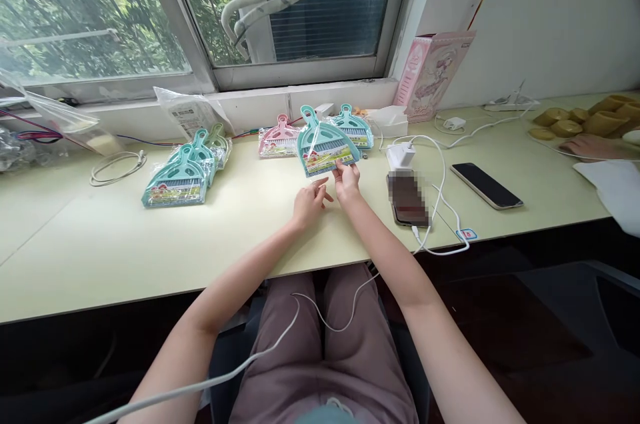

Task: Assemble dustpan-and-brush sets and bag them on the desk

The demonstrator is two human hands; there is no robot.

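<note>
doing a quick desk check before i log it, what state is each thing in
right hand: closed on teal dustpan set
teal dustpan set: wrapped, held
left hand: holding nothing, fingers loosely curled
left dustpan sets: wrapped, overlapping
pink dustpan set: wrapped, lying down
rear teal set: wrapped, partly hidden
middle phone: cable plugged in, screen blurred
right phone: lying flat, screen dark
charger: cable plugged in
pink box: standing upright
window: looks shut

The held dustpan set [325, 144] is turquoise, with a multicoloured printed label [331, 161]. To the left, the front dustpan set [176, 177] is also turquoise; the rearmost dustpan set [219, 139] is a duller green. Another, the back-row dustpan set [280, 134], is pink. The tabletop [240, 224] is plain pale yellow-green, the trousers [290, 357] mauve-brown, the tall box [434, 74] pink with a printed figure.
</note>
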